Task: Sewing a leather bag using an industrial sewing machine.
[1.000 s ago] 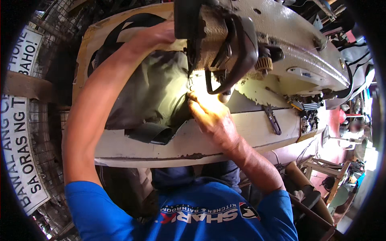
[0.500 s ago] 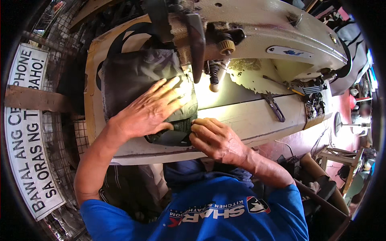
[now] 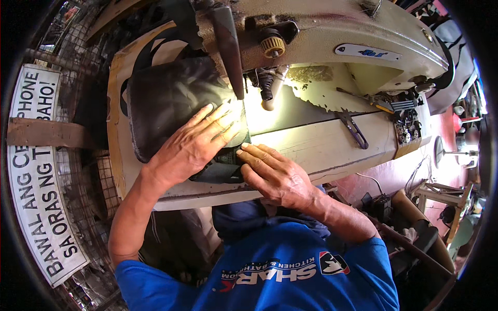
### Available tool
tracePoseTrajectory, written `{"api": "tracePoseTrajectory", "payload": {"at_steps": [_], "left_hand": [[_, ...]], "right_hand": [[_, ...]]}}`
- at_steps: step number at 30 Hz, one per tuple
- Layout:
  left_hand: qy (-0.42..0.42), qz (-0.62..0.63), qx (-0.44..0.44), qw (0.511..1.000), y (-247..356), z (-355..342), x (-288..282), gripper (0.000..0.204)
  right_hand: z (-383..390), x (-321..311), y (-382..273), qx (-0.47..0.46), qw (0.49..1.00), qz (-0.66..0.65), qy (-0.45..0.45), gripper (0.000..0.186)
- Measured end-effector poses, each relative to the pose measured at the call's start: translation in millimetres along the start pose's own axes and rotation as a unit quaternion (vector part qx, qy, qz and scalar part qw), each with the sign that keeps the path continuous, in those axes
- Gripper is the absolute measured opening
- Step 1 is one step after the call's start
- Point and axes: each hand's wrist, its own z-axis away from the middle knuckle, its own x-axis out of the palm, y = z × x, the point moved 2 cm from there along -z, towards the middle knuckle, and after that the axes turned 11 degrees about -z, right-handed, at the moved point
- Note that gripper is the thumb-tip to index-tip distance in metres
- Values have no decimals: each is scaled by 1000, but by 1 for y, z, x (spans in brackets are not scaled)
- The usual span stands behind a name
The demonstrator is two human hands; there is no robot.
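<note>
A dark, smooth fabric piece [image 3: 166,103] with rounded corners lies on the sewing machine's bed, left of the needle area. My left hand [image 3: 194,142] rests flat on it, fingers spread toward the lit spot under the machine head. Below that hand shows a dark strip with a ribbed, zipper-like band [image 3: 228,157]; its exact kind is unclear. My right hand [image 3: 277,173] touches the right edge of this strip, its fingers stretched out and the thumb apart. The sewing machine [image 3: 311,39] is beige, with a brass-coloured knob [image 3: 273,46] above the presser area.
Thread snips [image 3: 354,129] lie on the pale table [image 3: 311,155] to the right. Beyond them are a yellow-and-grey tool [image 3: 386,107] and several metal bobbin parts [image 3: 407,132]. A dark upright lever [image 3: 228,52] hangs near my left fingers. Wire mesh and a white sign [image 3: 46,181] stand at left.
The view has shifted slightly. My right hand's fingers have straightened from a pinch at the strip's edge to lying along it. My left hand stays flat on the fabric.
</note>
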Motion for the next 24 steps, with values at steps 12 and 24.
{"api": "tracePoseTrajectory", "payload": {"at_steps": [12, 24], "left_hand": [[26, -48, 23, 998, 3, -1, 5, 45], [80, -21, 23, 996, -12, -1, 20, 40]], "right_hand": [[-3, 0, 2, -9, 999, -9, -29, 40], [-13, -3, 9, 18, 998, -25, -57, 36]]}}
